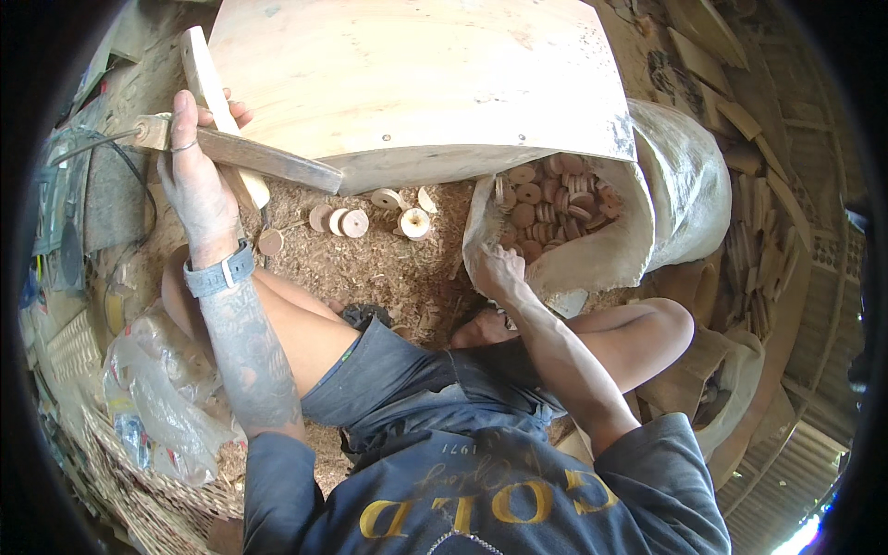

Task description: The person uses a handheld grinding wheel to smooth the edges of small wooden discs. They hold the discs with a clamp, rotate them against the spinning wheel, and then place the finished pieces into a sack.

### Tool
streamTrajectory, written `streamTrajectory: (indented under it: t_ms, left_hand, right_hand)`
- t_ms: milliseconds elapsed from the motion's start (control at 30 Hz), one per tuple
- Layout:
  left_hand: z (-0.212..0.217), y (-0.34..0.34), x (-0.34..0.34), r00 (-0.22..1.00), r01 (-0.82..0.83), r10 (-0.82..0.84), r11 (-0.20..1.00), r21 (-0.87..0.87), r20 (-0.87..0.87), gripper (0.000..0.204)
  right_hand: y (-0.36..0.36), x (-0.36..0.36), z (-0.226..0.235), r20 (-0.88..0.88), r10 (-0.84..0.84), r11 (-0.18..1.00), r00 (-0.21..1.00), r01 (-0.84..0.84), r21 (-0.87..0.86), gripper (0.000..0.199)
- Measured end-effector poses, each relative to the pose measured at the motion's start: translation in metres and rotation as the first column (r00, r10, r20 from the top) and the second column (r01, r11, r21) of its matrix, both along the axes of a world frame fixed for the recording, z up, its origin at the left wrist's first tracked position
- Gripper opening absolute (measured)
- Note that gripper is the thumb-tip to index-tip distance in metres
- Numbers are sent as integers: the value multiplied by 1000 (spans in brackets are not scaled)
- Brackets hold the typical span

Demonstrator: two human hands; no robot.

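My left hand (199, 190) is at the upper left, wrapped round a brown wooden bar (277, 159), its thumb upright and its fingertips showing beyond a pale wooden strip (211, 83). The bar's far end meets the edge of a large wooden box (416, 83). My right hand (499, 271) is closed on the near rim of a whitish sack (592, 264), which lies with its mouth toward me. Many small round wooden discs (555, 199) with centre holes fill the sack's mouth. Several more discs (354, 223) lie on the shavings between my hands.
Wood shavings (370, 273) cover the ground between my folded legs. A clear plastic bag (171, 398) sits at the left beside a woven basket (129, 481). A cable (97, 143) runs near my left hand. Stacked wood offcuts (763, 250) and another open sack (731, 388) are at the right.
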State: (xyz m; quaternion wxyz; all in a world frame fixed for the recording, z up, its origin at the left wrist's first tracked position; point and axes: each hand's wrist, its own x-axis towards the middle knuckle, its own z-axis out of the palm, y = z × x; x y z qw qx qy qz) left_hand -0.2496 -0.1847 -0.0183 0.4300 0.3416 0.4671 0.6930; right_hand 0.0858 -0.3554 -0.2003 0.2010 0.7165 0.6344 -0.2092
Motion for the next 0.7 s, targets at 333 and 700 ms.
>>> streamTrajectory:
  t_ms: [333, 700]
  left_hand:
    - [-1, 1, 1, 1000, -12, 13, 1000, 6, -26, 32]
    - [0, -1, 4, 997, -12, 13, 1000, 22, -79, 34]
  right_hand:
    - [58, 15, 33, -605, -69, 731, 794, 453, 511, 40]
    - [52, 31, 18, -315, -288, 865, 904, 387, 320, 39]
